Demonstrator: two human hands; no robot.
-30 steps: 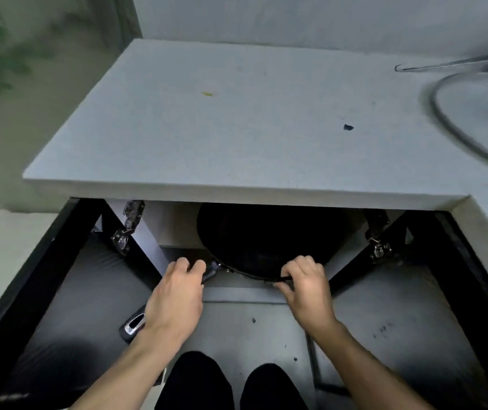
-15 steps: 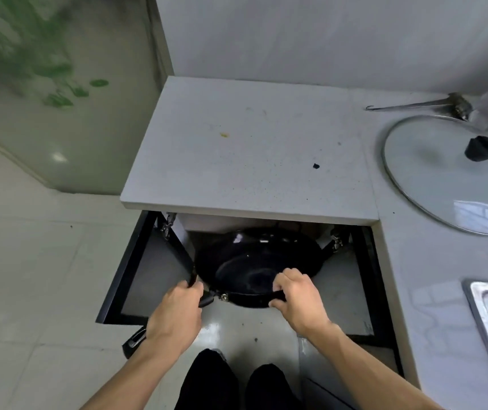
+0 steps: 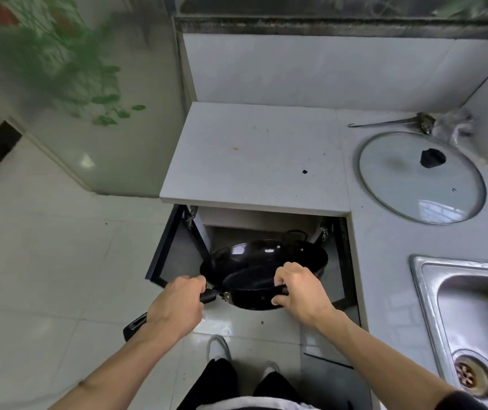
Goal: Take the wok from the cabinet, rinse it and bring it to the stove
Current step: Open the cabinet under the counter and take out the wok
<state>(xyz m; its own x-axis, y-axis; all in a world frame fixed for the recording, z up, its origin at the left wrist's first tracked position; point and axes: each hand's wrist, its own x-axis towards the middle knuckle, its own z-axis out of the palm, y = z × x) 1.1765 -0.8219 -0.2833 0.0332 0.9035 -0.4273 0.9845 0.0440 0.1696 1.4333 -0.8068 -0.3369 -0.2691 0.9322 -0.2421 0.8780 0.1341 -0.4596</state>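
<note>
While I stand facing the open cabinet (image 3: 266, 226) under the bench (image 3: 254, 155), the black wok (image 3: 263, 261) sits tilted at the cabinet mouth, above the floor, its bowl facing me. My left hand (image 3: 177, 306) is clenched round the wok's long black handle (image 3: 136, 324), whose end sticks out behind my wrist. My right hand (image 3: 298, 291) grips the near rim, fingers curled over the edge. A glass lid (image 3: 408, 190) lies flat on the bench to the right; the steel sink (image 3: 432, 291) is nearer, at the right edge.
</note>
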